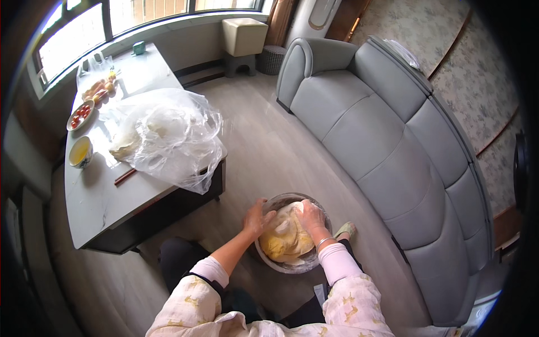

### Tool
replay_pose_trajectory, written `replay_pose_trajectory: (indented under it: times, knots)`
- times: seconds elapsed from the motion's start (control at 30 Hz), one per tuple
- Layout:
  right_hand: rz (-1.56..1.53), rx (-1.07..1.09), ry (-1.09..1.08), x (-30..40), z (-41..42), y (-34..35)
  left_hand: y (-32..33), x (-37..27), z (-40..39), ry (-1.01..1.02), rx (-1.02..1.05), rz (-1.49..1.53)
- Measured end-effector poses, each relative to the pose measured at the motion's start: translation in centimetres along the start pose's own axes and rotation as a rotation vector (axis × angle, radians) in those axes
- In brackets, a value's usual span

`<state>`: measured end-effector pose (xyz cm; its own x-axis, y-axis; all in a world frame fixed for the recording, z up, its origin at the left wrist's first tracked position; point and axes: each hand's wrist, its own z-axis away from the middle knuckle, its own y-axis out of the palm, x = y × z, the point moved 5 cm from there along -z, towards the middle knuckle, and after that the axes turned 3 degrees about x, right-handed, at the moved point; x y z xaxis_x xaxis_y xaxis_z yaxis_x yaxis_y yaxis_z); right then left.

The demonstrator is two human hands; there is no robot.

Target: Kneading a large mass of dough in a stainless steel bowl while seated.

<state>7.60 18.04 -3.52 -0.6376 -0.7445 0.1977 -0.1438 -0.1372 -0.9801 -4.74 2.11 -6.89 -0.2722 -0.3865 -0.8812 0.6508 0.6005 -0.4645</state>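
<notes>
Between my knees is a round metal basin [297, 269], its inside dusted with flour. A lump of pale dough [290, 236] fills much of it, with a yellow patch on the near left side. My left hand [257, 217] is at the basin's left rim, the thumb reaching inside and the fingers along the edge. On the far right part of the dough, my right hand [312, 217] has its fingers curled into the floury edge; its fingertips are partly hidden.
To the left stands a marble-topped table [101, 206] bearing a clear plastic bag [168, 130], brown chopsticks [125, 177], a bowl of yellow liquid [81, 152] and a dish of small red fruits [81, 116]. A grey sofa [370, 139] lines the right side.
</notes>
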Motion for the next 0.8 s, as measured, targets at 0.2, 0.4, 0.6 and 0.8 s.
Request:
replay_pose_trajectory:
  times: [0.2, 0.4, 0.6, 0.8]
  knots:
    - [-0.17, -0.011, -0.323, 5.2, 2.1, -3.9, 2.8, 2.8, -0.6, -0.074, -0.07, 0.031]
    - [-0.128, -0.074, -0.597, 8.4, 9.9, -3.4, 2.2, 3.5, 0.4, -0.146, -0.142, 0.08]
    - [-0.068, -0.054, -0.52, 6.6, 9.8, 0.6, 2.0, 1.6, 1.0, -0.078, -0.164, 0.178]
    - [-0.012, -0.091, -0.479, 5.6, 4.5, 2.9, 1.1, 0.0, 1.0, -0.086, -0.154, 0.156]
